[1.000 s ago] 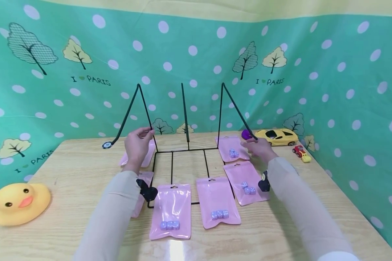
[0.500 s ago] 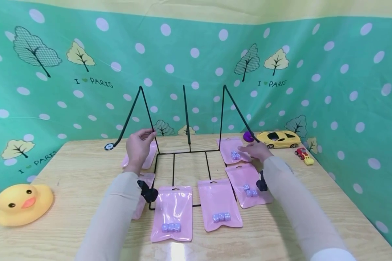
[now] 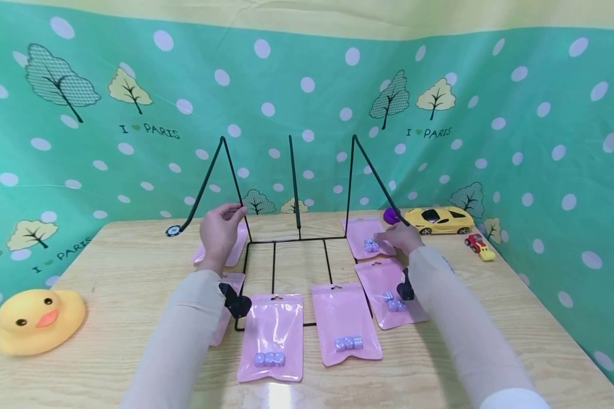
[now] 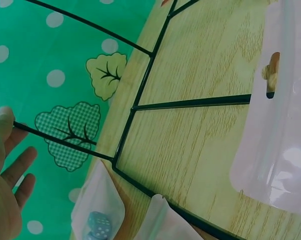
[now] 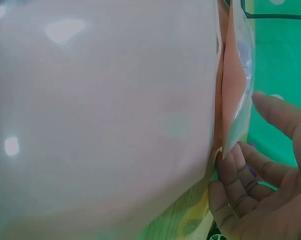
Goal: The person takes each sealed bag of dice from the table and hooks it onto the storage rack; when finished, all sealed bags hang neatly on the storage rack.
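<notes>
A black wire rack (image 3: 286, 241) stands at the back of the wooden table (image 3: 123, 272), its flat grid base toward me. My left hand (image 3: 219, 230) pinches its left slanted wire (image 4: 65, 142) between thumb and fingers. Several pink pouches with small dice lie around the base. My right hand (image 3: 400, 237) is at the right edge of the far right pouch (image 3: 364, 232); in the right wrist view the thumb and curled fingers (image 5: 240, 175) close on the edge of that pouch (image 5: 236, 90). Another pouch (image 3: 381, 281) lies under my right forearm.
A yellow rubber duck (image 3: 33, 321) sits at the left table edge. A yellow toy car (image 3: 440, 218), a purple ball (image 3: 390, 215) and a small red toy (image 3: 478, 245) stand at the back right. A green dotted cloth (image 3: 307, 102) walls the table.
My right hand has slid a little left onto the far right pouch's edge. The left hand keeps its hold on the slanted wire. The view has shifted slightly.
</notes>
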`<state>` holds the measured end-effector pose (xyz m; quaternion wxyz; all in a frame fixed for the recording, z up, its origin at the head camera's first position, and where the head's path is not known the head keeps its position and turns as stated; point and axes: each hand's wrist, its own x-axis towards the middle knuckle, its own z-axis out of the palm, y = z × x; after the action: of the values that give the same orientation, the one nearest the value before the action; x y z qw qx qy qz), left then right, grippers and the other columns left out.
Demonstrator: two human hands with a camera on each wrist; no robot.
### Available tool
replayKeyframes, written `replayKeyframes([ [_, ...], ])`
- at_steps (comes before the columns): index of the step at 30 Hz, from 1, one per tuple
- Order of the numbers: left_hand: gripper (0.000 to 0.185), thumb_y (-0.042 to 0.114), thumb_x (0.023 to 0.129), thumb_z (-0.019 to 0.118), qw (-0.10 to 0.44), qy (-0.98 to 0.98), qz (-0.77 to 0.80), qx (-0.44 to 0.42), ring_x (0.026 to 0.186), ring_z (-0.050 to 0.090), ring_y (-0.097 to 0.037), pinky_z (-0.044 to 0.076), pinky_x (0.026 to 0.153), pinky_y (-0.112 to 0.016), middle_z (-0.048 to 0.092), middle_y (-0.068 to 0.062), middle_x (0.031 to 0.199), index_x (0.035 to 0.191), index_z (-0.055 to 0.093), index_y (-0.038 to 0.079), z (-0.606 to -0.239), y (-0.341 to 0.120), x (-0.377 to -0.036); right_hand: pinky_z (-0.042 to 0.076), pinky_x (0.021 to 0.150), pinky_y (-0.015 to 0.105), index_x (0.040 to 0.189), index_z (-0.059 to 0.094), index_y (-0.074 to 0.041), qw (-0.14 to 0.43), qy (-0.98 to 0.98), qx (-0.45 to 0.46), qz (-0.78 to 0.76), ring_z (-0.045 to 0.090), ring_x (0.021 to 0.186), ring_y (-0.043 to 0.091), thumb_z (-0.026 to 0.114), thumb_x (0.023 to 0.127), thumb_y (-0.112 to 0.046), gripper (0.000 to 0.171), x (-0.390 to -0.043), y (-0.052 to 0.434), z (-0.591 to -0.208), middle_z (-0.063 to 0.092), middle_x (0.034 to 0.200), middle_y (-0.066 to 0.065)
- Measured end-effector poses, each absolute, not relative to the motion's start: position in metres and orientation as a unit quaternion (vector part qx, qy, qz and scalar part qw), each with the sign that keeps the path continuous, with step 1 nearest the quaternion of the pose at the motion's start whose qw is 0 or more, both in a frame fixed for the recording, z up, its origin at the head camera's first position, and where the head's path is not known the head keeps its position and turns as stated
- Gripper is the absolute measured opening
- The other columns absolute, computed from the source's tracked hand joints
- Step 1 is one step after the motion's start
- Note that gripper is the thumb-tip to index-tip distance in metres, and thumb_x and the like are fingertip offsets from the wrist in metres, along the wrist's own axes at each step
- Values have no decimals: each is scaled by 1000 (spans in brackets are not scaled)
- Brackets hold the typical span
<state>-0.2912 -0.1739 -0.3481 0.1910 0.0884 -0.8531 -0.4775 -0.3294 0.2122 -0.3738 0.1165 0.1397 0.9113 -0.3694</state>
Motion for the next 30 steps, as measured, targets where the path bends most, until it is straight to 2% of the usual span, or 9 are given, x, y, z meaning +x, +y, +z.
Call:
replayKeyframes([
  [13,31,28,102,65,187,-856,-474,83,113,66,-31,51,96,-47,73,-15,118,122,73,6,-347,-170,-291,35,113,54,135,52,9,94,894,141,-415,47,129,42,73,93,-22,57,-332,217,-376,53,138,28],
  [21,33,29,103,64,183,-855,-477,87,114,65,-32,51,97,-47,72,-16,120,125,71,6,-349,-171,-290,34,115,53,138,45,8,136,842,142,-502,47,127,38,62,99,-19,51,-338,222,-376,50,140,26],
  [24,34,29,103,64,185,-856,-474,87,114,65,-32,51,97,-47,72,-16,119,126,71,6,-349,-172,-290,40,111,48,132,46,9,142,836,117,-517,53,120,35,60,100,-16,42,-336,222,-373,55,130,25],
  [26,34,29,103,64,187,-857,-473,86,114,65,-33,51,97,-47,72,-17,119,126,71,5,-349,-172,-290,48,101,42,125,50,10,143,837,100,-519,59,109,31,58,101,-14,35,-335,222,-372,60,119,21],
  [30,34,29,103,64,188,-857,-473,84,114,65,-33,51,97,-48,72,-17,119,126,71,5,-349,-172,-290,52,97,41,132,51,13,143,838,76,-521,64,108,33,58,102,-12,39,-334,222,-372,63,121,25],
])
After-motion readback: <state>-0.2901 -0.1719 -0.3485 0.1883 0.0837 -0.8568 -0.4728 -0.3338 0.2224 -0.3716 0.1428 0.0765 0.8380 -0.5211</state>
